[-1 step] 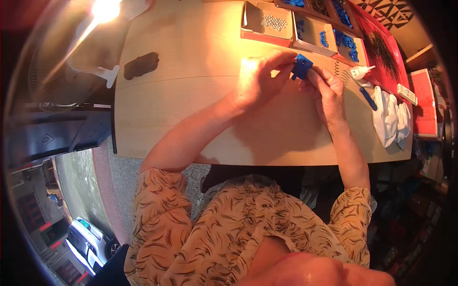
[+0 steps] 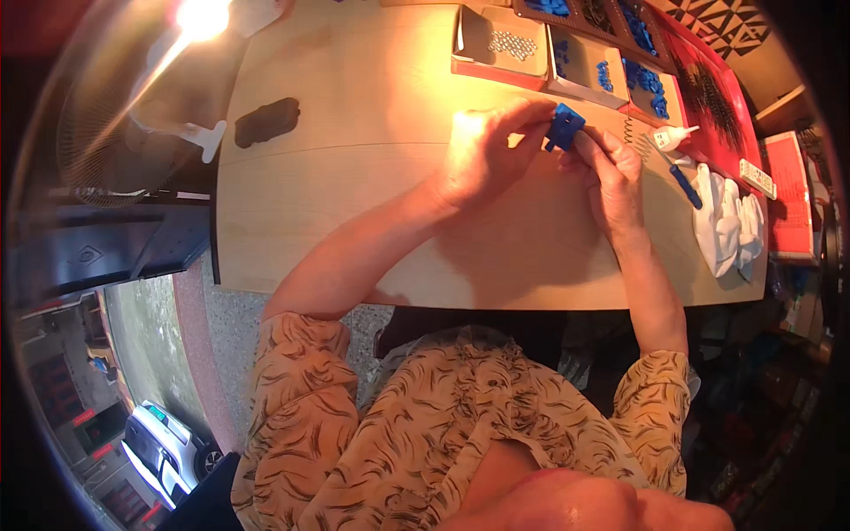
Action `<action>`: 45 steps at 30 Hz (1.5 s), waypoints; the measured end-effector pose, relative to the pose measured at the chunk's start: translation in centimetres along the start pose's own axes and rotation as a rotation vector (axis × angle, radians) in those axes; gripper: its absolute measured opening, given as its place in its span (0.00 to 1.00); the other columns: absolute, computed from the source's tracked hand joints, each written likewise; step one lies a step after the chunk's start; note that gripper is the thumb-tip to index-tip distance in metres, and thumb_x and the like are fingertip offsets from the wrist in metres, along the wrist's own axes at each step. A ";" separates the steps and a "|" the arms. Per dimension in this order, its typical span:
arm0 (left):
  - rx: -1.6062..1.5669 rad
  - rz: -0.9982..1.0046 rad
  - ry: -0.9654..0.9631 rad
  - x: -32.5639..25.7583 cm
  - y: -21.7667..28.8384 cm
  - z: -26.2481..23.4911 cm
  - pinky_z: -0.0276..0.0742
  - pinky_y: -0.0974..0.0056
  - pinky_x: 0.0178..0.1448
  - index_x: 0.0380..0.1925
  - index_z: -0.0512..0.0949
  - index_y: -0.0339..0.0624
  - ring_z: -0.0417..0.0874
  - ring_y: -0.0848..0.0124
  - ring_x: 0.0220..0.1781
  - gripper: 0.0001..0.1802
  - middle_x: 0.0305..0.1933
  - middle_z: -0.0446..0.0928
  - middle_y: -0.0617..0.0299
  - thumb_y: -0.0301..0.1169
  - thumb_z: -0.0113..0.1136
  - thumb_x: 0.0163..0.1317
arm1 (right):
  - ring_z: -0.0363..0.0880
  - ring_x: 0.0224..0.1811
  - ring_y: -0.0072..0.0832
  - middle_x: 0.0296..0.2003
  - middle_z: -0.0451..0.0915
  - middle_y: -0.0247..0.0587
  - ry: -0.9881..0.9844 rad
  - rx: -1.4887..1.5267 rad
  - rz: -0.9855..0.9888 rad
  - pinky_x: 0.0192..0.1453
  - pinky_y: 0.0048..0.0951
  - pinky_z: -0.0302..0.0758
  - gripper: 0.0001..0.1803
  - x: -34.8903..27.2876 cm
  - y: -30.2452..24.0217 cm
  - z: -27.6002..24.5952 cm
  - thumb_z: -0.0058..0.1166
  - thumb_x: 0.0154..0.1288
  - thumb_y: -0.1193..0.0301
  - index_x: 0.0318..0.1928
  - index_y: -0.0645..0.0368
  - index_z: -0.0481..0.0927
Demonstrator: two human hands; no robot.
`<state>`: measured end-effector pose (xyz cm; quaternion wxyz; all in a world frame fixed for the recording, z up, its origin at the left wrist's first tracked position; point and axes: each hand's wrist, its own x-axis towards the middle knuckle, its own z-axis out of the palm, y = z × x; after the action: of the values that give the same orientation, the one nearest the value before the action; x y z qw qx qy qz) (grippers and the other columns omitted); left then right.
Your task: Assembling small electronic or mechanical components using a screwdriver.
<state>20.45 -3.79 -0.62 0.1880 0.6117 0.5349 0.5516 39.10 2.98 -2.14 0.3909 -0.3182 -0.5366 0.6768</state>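
Between my two hands, above the far middle of the table, is a small blue plastic part with a hole and a narrow stub at its lower edge. My left hand pinches it from the left with thumb and fingertips. From the right, my right hand grips its lower corner between thumb and forefinger. Both hands are closed on this one part, and the fingertips hide some of its edges. Just beyond the hands stands an open box of blue pieces.
A box of small shiny metal pieces stands at the back. To the right lie a coil spring, a white squeeze bottle, a blue-handled tool and white gloves. A dark pouch-like object lies at left beside a fan.
The whole view has shifted very slightly. Both hands keep the same hold on the blue plastic part.
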 end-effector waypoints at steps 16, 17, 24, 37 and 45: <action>-0.525 -0.292 0.047 -0.2 0.4 0.2 0.82 0.68 0.59 0.51 0.83 0.36 0.86 0.73 0.51 0.14 0.48 0.86 0.58 0.21 0.63 0.66 | 0.83 0.34 0.22 0.35 0.85 0.40 -0.004 -0.114 -0.141 0.42 0.25 0.81 0.09 -0.4 -0.9 0.7 0.55 0.74 0.73 0.45 0.68 0.81; -0.420 -0.243 0.001 -0.2 0.3 -0.2 0.83 0.68 0.58 0.50 0.84 0.37 0.87 0.73 0.49 0.12 0.47 0.87 0.59 0.22 0.64 0.66 | 0.83 0.34 0.22 0.35 0.85 0.40 -0.004 -0.123 -0.135 0.42 0.25 0.81 0.09 -0.2 -0.9 0.3 0.55 0.74 0.73 0.45 0.68 0.81; 0.001 0.080 -0.092 0.3 -0.4 -1.6 0.85 0.68 0.51 0.43 0.87 0.41 0.89 0.74 0.43 0.09 0.41 0.88 0.63 0.25 0.68 0.62 | 0.83 0.33 0.24 0.38 0.85 0.42 -0.174 0.159 0.055 0.39 0.27 0.82 0.12 0.1 -0.9 -1.4 0.56 0.73 0.73 0.50 0.68 0.81; -0.454 -0.231 -0.284 -0.1 -1.7 -1.6 0.82 0.67 0.54 0.46 0.84 0.37 0.86 0.73 0.47 0.10 0.43 0.86 0.60 0.24 0.65 0.65 | 0.83 0.32 0.21 0.37 0.85 0.42 -0.221 0.184 0.148 0.37 0.23 0.81 0.13 0.5 -0.5 -2.2 0.56 0.72 0.72 0.51 0.68 0.81; -0.516 -0.371 -0.244 -0.3 -1.9 -1.2 0.79 0.68 0.57 0.44 0.84 0.34 0.84 0.76 0.48 0.09 0.42 0.85 0.62 0.28 0.65 0.67 | 0.83 0.32 0.21 0.37 0.84 0.42 -0.243 0.170 0.162 0.37 0.23 0.81 0.14 0.5 -0.9 -1.8 0.55 0.73 0.71 0.51 0.70 0.80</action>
<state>18.59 -3.75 -1.94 0.4965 0.4977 0.4533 0.5479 40.56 4.38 -1.69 0.2927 -0.2423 -0.4933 0.7824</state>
